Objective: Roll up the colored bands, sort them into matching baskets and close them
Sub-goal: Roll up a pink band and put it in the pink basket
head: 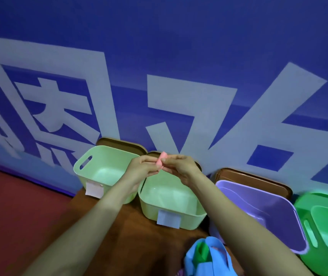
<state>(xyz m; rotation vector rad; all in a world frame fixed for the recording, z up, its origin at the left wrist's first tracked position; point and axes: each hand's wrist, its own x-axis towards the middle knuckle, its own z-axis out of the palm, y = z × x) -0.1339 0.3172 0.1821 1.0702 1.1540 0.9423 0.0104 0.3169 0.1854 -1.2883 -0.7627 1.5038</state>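
1. Hands meet over the far side of the brown table (pixel 131 238): the left hand (pixel 143 170) and the right hand (pixel 181 168) both pinch a small rolled pink band (pixel 162 158) with their fingertips, holding it in the air between two pale green baskets.
2. Four open baskets line the table's far edge against a blue wall (pixel 159 46) with large pale characters. From the left they are a pale green basket (pixel 107 156), a second pale green basket (pixel 191 220), a purple basket (pixel 278 216) and a bright green basket (pixel 300 216) at the right edge.
3. Each pale green basket has a white label (pixel 168 219) on its near wall.
4. Brown lids (pixel 254 177) lean on the wall behind the baskets.
5. Loose at the table's near edge lie a blue band (pixel 205 261) and a green band (pixel 202 249), touching.
6. Red floor (pixel 9 206) shows to the table's left.
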